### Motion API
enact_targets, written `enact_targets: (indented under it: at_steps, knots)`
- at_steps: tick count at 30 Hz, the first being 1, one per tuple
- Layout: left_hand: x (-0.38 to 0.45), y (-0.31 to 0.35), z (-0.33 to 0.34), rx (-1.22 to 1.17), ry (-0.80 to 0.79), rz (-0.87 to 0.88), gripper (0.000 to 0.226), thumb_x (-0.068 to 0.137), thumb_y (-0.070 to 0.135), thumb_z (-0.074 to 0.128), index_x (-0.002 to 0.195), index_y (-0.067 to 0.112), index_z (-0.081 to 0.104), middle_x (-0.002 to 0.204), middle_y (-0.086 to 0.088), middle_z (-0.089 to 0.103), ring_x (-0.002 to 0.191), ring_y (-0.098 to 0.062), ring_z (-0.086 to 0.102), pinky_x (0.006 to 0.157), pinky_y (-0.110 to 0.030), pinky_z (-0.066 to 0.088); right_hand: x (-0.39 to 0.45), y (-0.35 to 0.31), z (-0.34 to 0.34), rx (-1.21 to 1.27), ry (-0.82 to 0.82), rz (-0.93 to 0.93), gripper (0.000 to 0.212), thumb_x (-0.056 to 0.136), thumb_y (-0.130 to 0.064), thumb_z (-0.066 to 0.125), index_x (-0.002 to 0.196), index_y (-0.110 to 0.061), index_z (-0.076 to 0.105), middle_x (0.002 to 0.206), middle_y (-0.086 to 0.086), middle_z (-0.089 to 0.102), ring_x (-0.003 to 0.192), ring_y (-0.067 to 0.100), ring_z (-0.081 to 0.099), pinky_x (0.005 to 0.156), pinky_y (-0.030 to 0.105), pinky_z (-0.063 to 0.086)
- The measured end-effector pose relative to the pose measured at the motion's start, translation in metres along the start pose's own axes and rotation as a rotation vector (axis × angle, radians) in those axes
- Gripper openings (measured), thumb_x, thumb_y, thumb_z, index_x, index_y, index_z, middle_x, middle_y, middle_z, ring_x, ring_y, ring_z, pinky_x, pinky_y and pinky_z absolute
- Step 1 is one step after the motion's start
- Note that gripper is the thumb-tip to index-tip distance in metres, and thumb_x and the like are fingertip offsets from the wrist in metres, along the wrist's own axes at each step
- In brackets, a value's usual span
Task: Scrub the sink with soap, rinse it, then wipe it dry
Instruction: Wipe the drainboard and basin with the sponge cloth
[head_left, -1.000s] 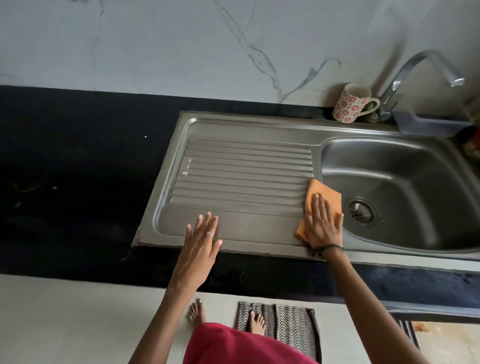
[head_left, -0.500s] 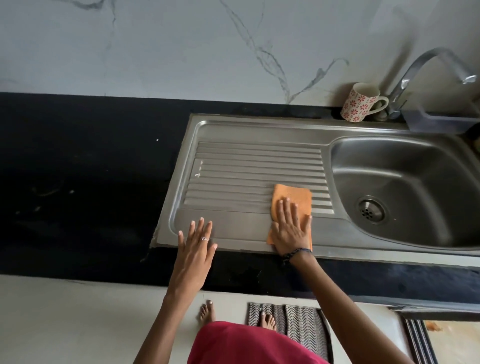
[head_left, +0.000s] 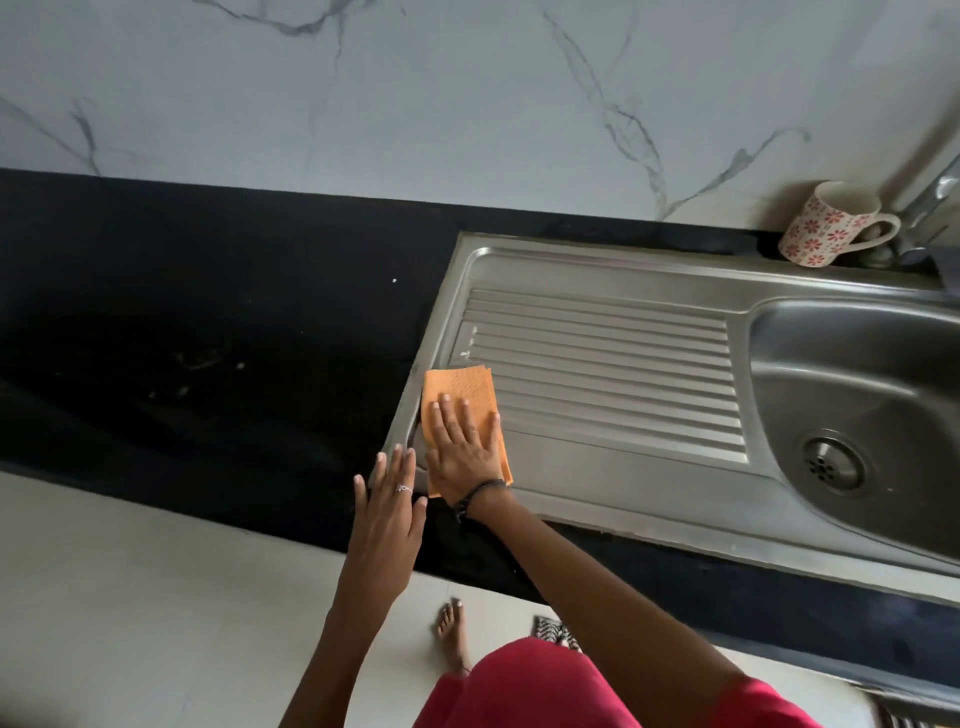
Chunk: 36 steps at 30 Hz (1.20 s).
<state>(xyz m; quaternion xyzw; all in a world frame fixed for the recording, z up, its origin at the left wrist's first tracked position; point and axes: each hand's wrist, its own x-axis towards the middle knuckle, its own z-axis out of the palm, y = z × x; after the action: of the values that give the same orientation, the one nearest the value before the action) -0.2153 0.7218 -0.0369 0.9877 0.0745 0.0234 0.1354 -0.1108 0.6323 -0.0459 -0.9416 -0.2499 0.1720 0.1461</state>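
The right hand (head_left: 462, 447) is pressing flat, fingers straight and slightly spread, on a folded orange cloth (head_left: 460, 395) lying at the left end of the ribbed stainless-steel sink (head_left: 649, 499) drainboard, mid-frame. The left hand (head_left: 389, 499), fingers straight and together, is hovering over the black stone counter (head_left: 182, 338) beneath a white marble wall (head_left: 415, 104).

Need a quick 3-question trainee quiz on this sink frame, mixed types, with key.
1. True or false: the right hand presses flat on the orange cloth.
2. Where on the sink is the cloth? A) in the bowl B) near left corner of the drainboard C) under the tap
3. What stands beside the tap?

Key: 1 true. 2 B. 3 a flowered mug.
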Motion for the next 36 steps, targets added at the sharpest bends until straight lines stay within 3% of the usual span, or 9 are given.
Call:
enact_targets:
  at_steps: [4, 6, 9, 11, 15, 23, 27, 36]
  knots:
    - [0.0, 0.002, -0.004, -0.001, 0.031, -0.006, 0.055, 0.09, 0.023, 0.027, 0.14, 0.0, 0.032, 0.141, -0.019, 0.042, 0.13, -0.034, 0.029, 0.1, -0.055, 0.02, -0.007, 0.005, 0.004, -0.04, -0.002, -0.073, 0.057, 0.099, -0.032, 0.016, 0.15, -0.017, -0.005, 0.157, 0.001, -0.013, 0.145, 0.026, -0.012, 0.111, 0.059, -0.008]
    - [-0.001, 0.003, -0.004, 0.008, 0.048, -0.003, 0.053, 0.088, 0.02, 0.029, 0.139, 0.003, 0.028, 0.138, -0.02, 0.046, 0.128, -0.037, 0.034, 0.098, -0.056, 0.021, -0.004, 0.007, 0.003, -0.072, -0.02, -0.095, 0.058, 0.1, -0.032, 0.019, 0.15, -0.017, -0.005, 0.157, 0.001, -0.014, 0.145, 0.026, -0.013, 0.111, 0.06, -0.007]
    - [0.0, 0.004, -0.001, -0.014, 0.086, -0.003, 0.053, 0.087, 0.018, 0.029, 0.138, 0.005, 0.027, 0.138, -0.02, 0.046, 0.126, -0.039, 0.038, 0.107, -0.048, 0.018, 0.004, 0.009, -0.001, -0.147, 0.015, -0.118, 0.058, 0.1, -0.032, 0.02, 0.15, -0.016, -0.005, 0.157, 0.0, -0.015, 0.145, 0.025, -0.014, 0.11, 0.061, -0.009]
    - [0.001, 0.006, 0.0, -0.024, 0.076, -0.008, 0.054, 0.087, 0.016, 0.028, 0.14, 0.004, 0.028, 0.139, -0.019, 0.045, 0.127, -0.039, 0.04, 0.103, -0.052, 0.019, 0.014, 0.007, -0.006, -0.188, 0.047, -0.112, 0.059, 0.1, -0.031, 0.022, 0.15, -0.014, -0.005, 0.157, 0.001, -0.015, 0.145, 0.024, -0.014, 0.11, 0.059, -0.011]
    - [0.005, 0.004, -0.002, -0.101, 0.056, -0.053, 0.055, 0.09, 0.024, 0.014, 0.143, 0.015, 0.007, 0.153, -0.005, 0.015, 0.141, -0.02, 0.002, 0.11, -0.038, -0.007, 0.045, 0.003, -0.018, -0.268, 0.084, -0.057, 0.06, 0.1, -0.031, 0.022, 0.149, -0.011, -0.004, 0.157, 0.005, -0.016, 0.145, 0.023, -0.014, 0.11, 0.058, -0.011]
    - [0.034, -0.019, -0.013, -0.075, 0.038, 0.053, 0.057, 0.09, 0.021, 0.023, 0.144, 0.006, 0.019, 0.146, -0.015, 0.032, 0.134, -0.031, 0.021, 0.103, -0.053, 0.013, 0.095, 0.01, -0.037, -0.344, 0.082, 0.063, 0.062, 0.099, -0.033, 0.023, 0.149, -0.006, -0.002, 0.157, 0.008, -0.011, 0.145, 0.022, -0.014, 0.11, 0.057, -0.012]
    - [0.056, -0.021, -0.015, -0.067, 0.02, 0.143, 0.056, 0.089, 0.02, 0.026, 0.142, 0.008, 0.018, 0.142, -0.02, 0.04, 0.132, -0.032, 0.026, 0.101, -0.054, 0.018, 0.106, 0.006, -0.041, -0.37, 0.076, 0.154, 0.06, 0.1, -0.034, 0.018, 0.149, -0.006, -0.002, 0.158, 0.008, -0.008, 0.145, 0.023, -0.012, 0.11, 0.057, -0.014]
    - [0.086, -0.025, -0.014, -0.089, -0.057, 0.235, 0.058, 0.089, 0.032, 0.009, 0.144, 0.011, 0.004, 0.152, -0.005, 0.006, 0.14, -0.025, -0.003, 0.109, -0.043, -0.009, 0.104, -0.002, -0.03, -0.238, 0.157, 0.386, 0.062, 0.099, -0.033, 0.017, 0.147, -0.001, -0.006, 0.157, 0.013, -0.006, 0.146, 0.024, -0.008, 0.102, 0.055, -0.023]
